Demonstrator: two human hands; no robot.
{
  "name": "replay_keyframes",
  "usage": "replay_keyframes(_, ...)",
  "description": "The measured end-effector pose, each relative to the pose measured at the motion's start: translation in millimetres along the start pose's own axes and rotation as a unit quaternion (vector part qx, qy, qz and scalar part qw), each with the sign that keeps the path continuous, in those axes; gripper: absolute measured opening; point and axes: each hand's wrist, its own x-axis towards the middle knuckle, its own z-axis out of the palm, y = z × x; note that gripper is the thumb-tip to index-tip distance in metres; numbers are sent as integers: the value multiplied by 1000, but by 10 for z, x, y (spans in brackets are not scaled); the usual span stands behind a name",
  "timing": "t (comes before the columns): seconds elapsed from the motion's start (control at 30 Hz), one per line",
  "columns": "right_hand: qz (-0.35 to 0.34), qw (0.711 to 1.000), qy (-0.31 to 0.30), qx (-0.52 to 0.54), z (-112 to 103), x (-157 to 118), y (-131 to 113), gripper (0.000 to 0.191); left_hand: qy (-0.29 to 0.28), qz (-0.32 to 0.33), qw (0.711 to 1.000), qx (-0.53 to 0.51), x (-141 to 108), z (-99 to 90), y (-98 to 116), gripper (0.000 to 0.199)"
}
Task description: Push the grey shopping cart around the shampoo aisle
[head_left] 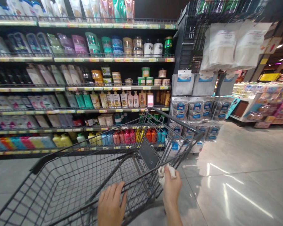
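A dark grey wire shopping cart (68,185) stands right in front of me, its basket bare inside. My left hand (112,204) is closed over the near top rim of the basket, with the fingertips hidden on the inner side. Farther along the same rim, my right hand (171,188) pinches a crumpled white cloth (162,174) between thumb and fingers. The cloth lies against the rim wire. Beyond my right hand is the cart's handlebar (176,118), which neither hand touches.
Behind the cart, a shelf rack (118,60) carries several rows of bottles, jars and tubes. Packets hang on a side rack (181,110) at its end, close to the handlebar. Shiny tiled floor (245,166) extends to the right, toward a display stand (244,110).
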Motion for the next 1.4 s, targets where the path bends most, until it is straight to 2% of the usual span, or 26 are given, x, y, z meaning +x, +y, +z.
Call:
replay_keyframes(0.07, -89, 994, 12, -63, -14, 30, -70, 36, 0, -1, 1000, -5, 13, -15, 10, 17)
replay_keyframes(0.17, -213, 971, 41, -99, 1, 95, -96, 28, 8, 0, 1000, -13, 46, -56, 36, 17)
replay_keyframes(0.27, -324, 938, 53, -110, 19, 144, 48, 18, 12, 4, 1000, -18, 73, -99, 54, 19)
replay_keyframes(0.33, -358, 925, 59, -112, 27, 150, 207, 15, 9, 5, 1000, -24, 76, -119, 57, 20)
replay_keyframes(0.4, -338, 932, 75, -108, 40, 138, 362, 16, -1, -1, 999, -33, 67, -133, 54, 20)
replay_keyframes(0.47, -284, 949, 97, -101, 62, 115, 480, 20, -17, -9, 999, -43, 52, -142, 49, 22)
replay_keyframes(0.6, -220, 964, 112, -103, 105, 56, 611, 25, -29, -13, 998, -53, 29, -153, 54, 25)
replay_keyframes(0.8, -220, 963, 80, -133, 32, -83, 829, 22, -30, -7, 998, -53, 32, -152, 106, 26)
replay_keyframes(1.0, -201, 945, 7, -258, -136, -288, 1179, 16, -49, -14, 996, -66, 22, -141, 159, 29)
replay_keyframes(1.17, -191, 935, -20, -297, -207, -316, 1157, 12, -49, -16, 996, -68, 24, -130, 180, 29)
replay_keyframes(1.23, -151, 946, -40, -285, -240, -329, 1119, 11, -51, -24, 996, -74, 32, -131, 186, 28)
replay_keyframes(1.33, -56, 978, -53, -193, -265, -391, 1138, 16, -58, -36, 994, -84, 40, -146, 194, 28)
replay_keyframes(1.4, -8, 989, -45, -138, -240, -443, 1193, 23, -66, -36, 994, -83, 41, -159, 199, 28)
